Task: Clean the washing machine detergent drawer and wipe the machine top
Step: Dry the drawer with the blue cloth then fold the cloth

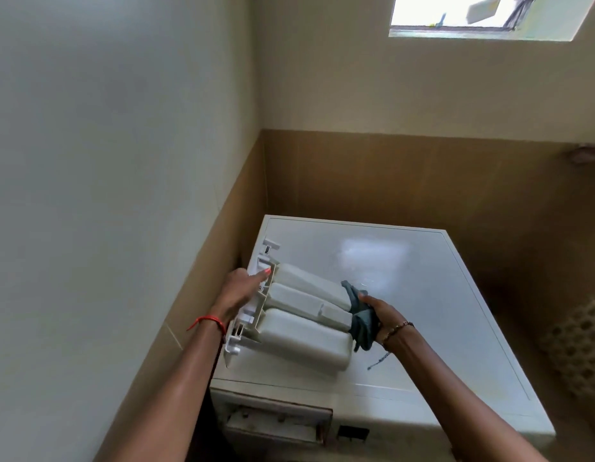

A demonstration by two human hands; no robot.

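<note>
The white detergent drawer (302,315) is out of the machine and turned upside down over the washing machine top (422,281), its three compartment bottoms facing up. My left hand (238,290) grips the drawer's front panel end at the left. My right hand (384,316) holds a dark grey cloth (362,320) bunched against the drawer's rear end. The empty drawer slot (276,420) gapes in the machine's front, with grime along its edges.
The machine stands in a corner, with a cream wall on the left and a brown-tiled wall (406,175) behind. A window (482,15) is high up at the back. A patterned woven object (582,348) sits at the right edge.
</note>
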